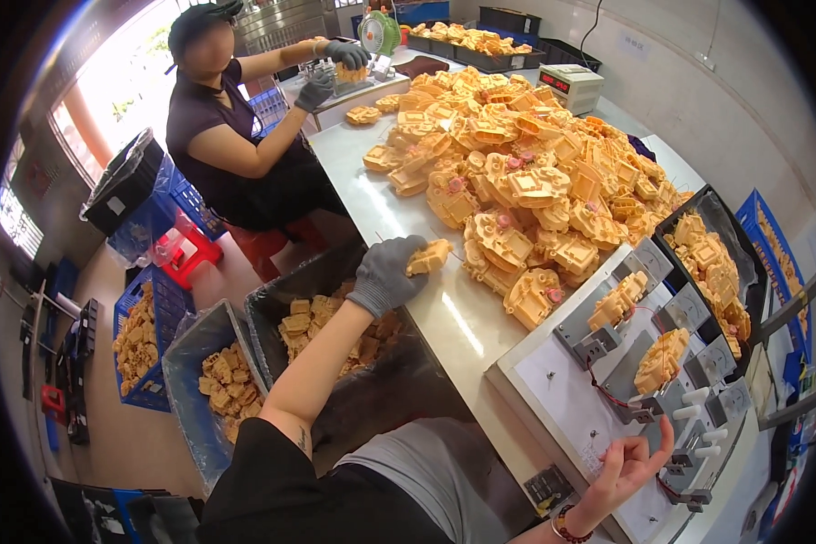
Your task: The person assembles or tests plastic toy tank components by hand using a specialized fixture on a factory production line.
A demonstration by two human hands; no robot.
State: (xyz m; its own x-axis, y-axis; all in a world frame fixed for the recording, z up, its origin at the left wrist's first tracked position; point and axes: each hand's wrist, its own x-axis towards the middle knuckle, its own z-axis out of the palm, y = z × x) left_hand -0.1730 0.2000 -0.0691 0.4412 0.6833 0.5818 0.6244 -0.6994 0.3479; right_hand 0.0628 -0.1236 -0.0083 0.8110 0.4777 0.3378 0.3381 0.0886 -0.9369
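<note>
My left hand (390,275), in a grey glove, is closed on a yellow plastic housing (429,257) above the table's near edge. My bare right hand (624,467) is over the test fixture (553,399), index finger stretched out and the others partly curled, with nothing visible in it. White plungers (696,417) stand beside that finger. Two more yellow housings sit in the fixture's stations, one upper (618,301) and one nearer my hand (662,361). A large heap of yellow housings (535,181) covers the table beyond my left hand.
Below my left arm stand a black bin (267,313) and a lined blue bin (177,363), both holding yellow parts. A black tray (743,236) of housings borders the fixture. Across the table, a gloved co-worker (236,136) handles a part. A display box (571,88) stands behind the heap.
</note>
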